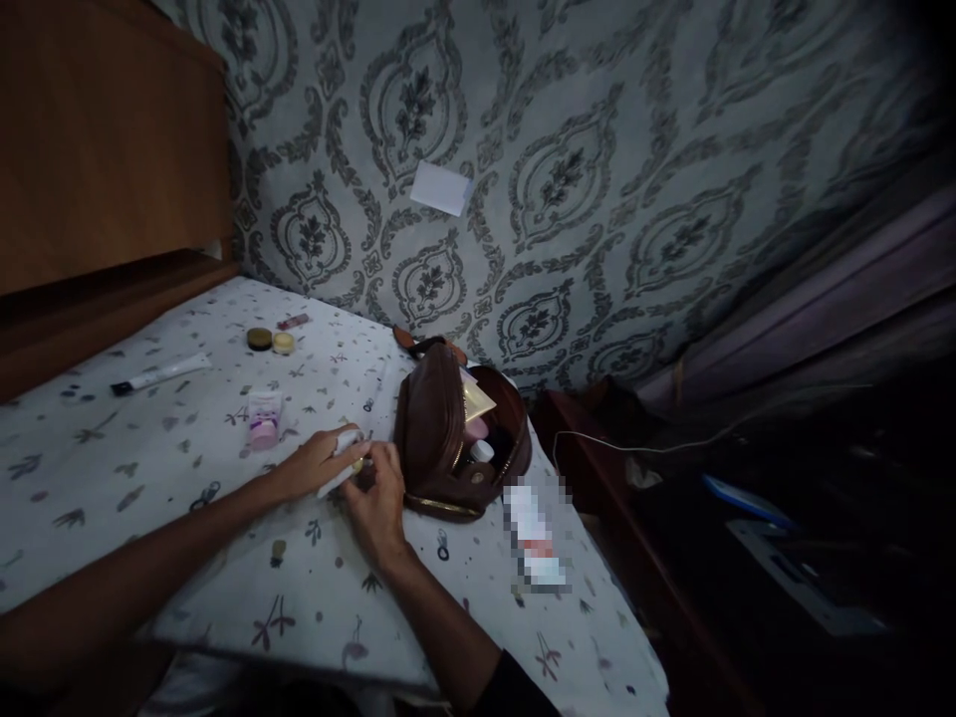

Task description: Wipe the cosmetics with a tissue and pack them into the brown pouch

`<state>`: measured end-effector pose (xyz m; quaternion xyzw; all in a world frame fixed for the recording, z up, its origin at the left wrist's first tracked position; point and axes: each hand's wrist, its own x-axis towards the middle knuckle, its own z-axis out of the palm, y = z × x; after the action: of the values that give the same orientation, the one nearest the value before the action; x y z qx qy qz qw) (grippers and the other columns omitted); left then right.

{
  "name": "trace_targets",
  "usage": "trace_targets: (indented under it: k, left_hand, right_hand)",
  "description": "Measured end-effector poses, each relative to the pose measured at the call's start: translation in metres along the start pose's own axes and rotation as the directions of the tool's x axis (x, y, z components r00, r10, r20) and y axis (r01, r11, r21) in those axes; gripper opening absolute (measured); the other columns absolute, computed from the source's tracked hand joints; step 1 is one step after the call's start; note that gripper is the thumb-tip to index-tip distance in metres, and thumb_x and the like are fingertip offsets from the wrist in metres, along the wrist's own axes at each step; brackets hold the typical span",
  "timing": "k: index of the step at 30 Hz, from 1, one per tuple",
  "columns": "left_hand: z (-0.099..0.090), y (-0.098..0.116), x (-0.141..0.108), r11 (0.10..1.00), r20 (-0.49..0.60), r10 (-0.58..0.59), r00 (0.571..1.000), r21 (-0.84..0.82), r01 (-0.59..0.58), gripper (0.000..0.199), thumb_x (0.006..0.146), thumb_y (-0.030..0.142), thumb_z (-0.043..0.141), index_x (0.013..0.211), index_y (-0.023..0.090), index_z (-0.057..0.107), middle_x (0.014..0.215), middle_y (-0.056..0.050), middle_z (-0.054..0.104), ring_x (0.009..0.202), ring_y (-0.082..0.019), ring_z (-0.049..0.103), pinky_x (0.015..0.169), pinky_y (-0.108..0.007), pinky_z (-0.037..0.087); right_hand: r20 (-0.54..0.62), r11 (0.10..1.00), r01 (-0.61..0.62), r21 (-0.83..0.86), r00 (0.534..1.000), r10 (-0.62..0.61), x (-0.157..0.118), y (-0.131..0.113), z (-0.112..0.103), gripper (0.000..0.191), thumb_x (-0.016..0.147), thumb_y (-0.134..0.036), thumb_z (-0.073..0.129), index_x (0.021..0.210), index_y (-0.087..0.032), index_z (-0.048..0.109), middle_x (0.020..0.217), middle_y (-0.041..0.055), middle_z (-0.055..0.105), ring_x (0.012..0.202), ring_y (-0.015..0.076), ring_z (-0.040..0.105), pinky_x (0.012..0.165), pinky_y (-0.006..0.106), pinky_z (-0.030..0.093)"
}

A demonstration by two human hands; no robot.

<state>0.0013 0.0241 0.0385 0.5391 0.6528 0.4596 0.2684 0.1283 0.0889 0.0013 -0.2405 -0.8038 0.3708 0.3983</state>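
Note:
In front of the bag, my left hand (318, 463) is closed on a thin white wipe or tissue (336, 480); I cannot tell which. My right hand (380, 508) meets it from the right, its fingers curled at a small yellowish item (358, 465) mostly hidden between the two hands. Just beyond my right hand, a brown bag (429, 428) stands unzipped, with a yellow packet (476, 398), a white cap (482, 451) and something pink inside. Left of my hands is a pink-and-white tube (264, 419).
Farther left lie a white tube with a black cap (162, 374), a small open jar (283, 344), a dark lid (259, 340) and a pinkish tube (293, 322). A blurred-out packet (534, 538) lies right of the bag. A wooden cabinet (112, 139) borders the table (224, 558).

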Motion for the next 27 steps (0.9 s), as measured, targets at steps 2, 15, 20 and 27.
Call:
trace_targets:
  k: [2, 15, 20, 27]
  left_hand:
    - [0.001, -0.0017, 0.0002, 1.0, -0.001, -0.001, 1.0, -0.016, 0.001, 0.043, 0.092, 0.057, 0.04, 0.075, 0.02, 0.053, 0.071, 0.002, 0.057, 0.072, -0.018, 0.055, 0.069, -0.028, 0.042]
    - [0.0018, 0.0005, 0.0005, 1.0, -0.047, -0.009, 0.999, -0.019, 0.008, 0.046, 0.094, 0.057, 0.037, 0.07, 0.02, 0.052, 0.065, 0.002, 0.056, 0.068, -0.017, 0.055, 0.07, -0.028, 0.042]
    - [0.0003, -0.0012, 0.002, 0.996, -0.076, -0.063, 0.995, -0.071, 0.058, 0.055, 0.091, 0.063, 0.036, 0.064, 0.019, 0.054, 0.061, 0.001, 0.059, 0.064, -0.017, 0.054, 0.066, -0.028, 0.042]
    - [-0.0063, -0.0038, 0.0043, 0.959, -0.197, -0.278, 0.94, -0.116, 0.259, 0.06, 0.081, 0.076, 0.043, 0.058, 0.021, 0.051, 0.053, 0.0, 0.053, 0.06, -0.02, 0.053, 0.061, -0.031, 0.042]
  right_hand:
    - [0.007, 1.0, -0.009, 0.015, 1.0, 0.009, -0.0002, -0.0009, 0.0, 0.021, 0.07, -0.013, 0.06, 0.089, -0.022, 0.058, 0.093, 0.0013, 0.052, 0.088, 0.0186, 0.053, 0.079, 0.03, 0.045]
    - [0.051, 1.0, -0.013, 0.003, 0.999, 0.013, -0.0028, -0.0055, 0.0001, 0.026, 0.064, -0.011, 0.058, 0.088, -0.022, 0.061, 0.084, -0.0017, 0.048, 0.072, 0.015, 0.048, 0.067, 0.026, 0.043]
    - [0.083, 0.999, 0.029, 0.035, 0.996, -0.032, -0.0036, -0.0053, -0.0008, 0.038, 0.069, -0.011, 0.063, 0.105, -0.022, 0.066, 0.088, -0.0001, 0.052, 0.076, 0.0156, 0.051, 0.07, 0.027, 0.046]
    - [0.108, 0.99, 0.071, 0.124, 0.99, -0.085, -0.0062, -0.0086, -0.002, 0.037, 0.075, -0.019, 0.071, 0.112, -0.023, 0.066, 0.094, 0.0025, 0.058, 0.083, 0.0174, 0.056, 0.072, 0.028, 0.05]
